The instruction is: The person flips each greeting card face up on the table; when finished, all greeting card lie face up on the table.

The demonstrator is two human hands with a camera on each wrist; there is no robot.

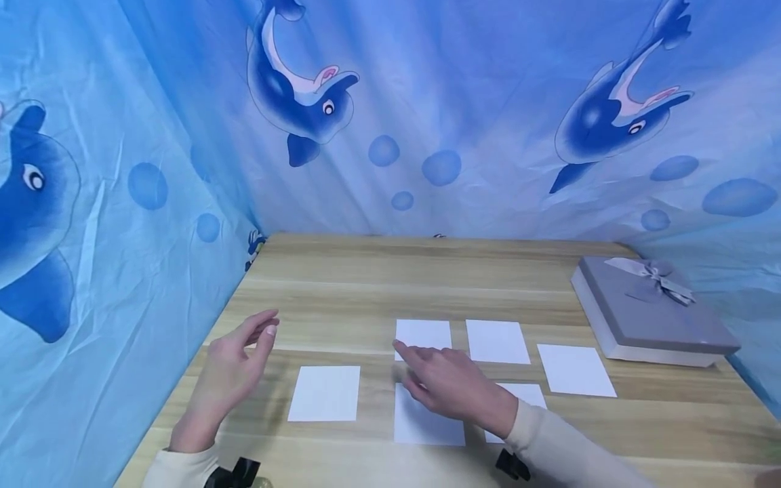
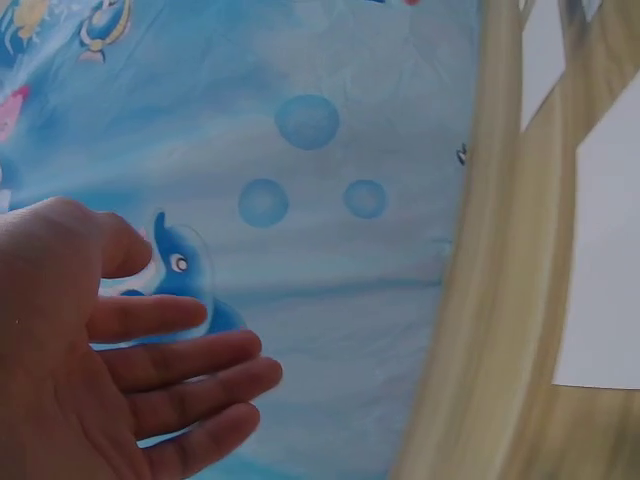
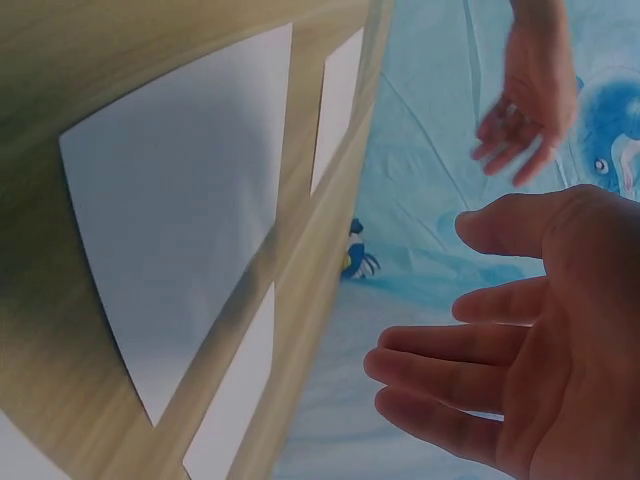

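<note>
Several square white paper sheets lie flat on the wooden table. One sheet sits apart on the left, between the two hands. My left hand hovers left of it, with nothing held; the left wrist view shows its fingers loosely extended. My right hand is held above the middle sheets, partly covering a front sheet and a back sheet. In the right wrist view its fingers are spread and relaxed, holding nothing. Its sleeve hides part of another front sheet.
Two more sheets, a back one and a right one, lie toward the right. A grey-lidded gift box with a ribbon bow stands at the table's right side. Blue dolphin-print cloth hangs behind and at the sides.
</note>
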